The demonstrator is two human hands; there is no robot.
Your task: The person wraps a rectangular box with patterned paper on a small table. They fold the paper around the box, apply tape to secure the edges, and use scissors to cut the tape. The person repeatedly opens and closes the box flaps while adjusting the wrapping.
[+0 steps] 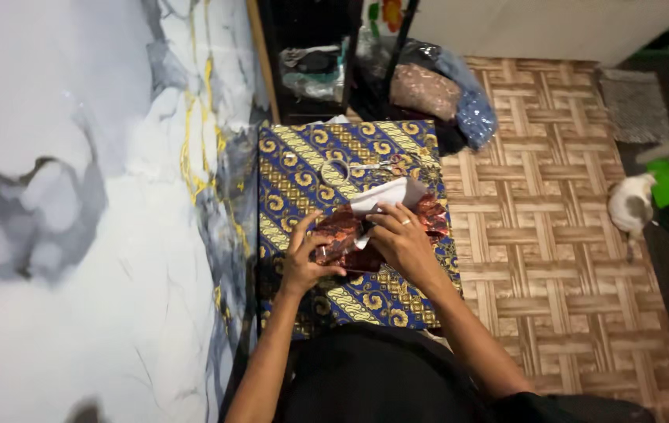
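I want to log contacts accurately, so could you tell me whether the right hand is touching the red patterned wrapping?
Touching. The head view shows the right hand lying on the red patterned wrapping, its fingers pressing its top, with no gap visible.

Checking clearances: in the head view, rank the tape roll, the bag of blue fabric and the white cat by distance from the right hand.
From the right hand:
1. Tape roll, just ahead on the patterned cloth.
2. Bag of blue fabric, farther ahead, on the floor.
3. White cat, far right.

arms: bare, no sleeves | right hand (405,239): silver finger ring | clothing: black garment (373,376)
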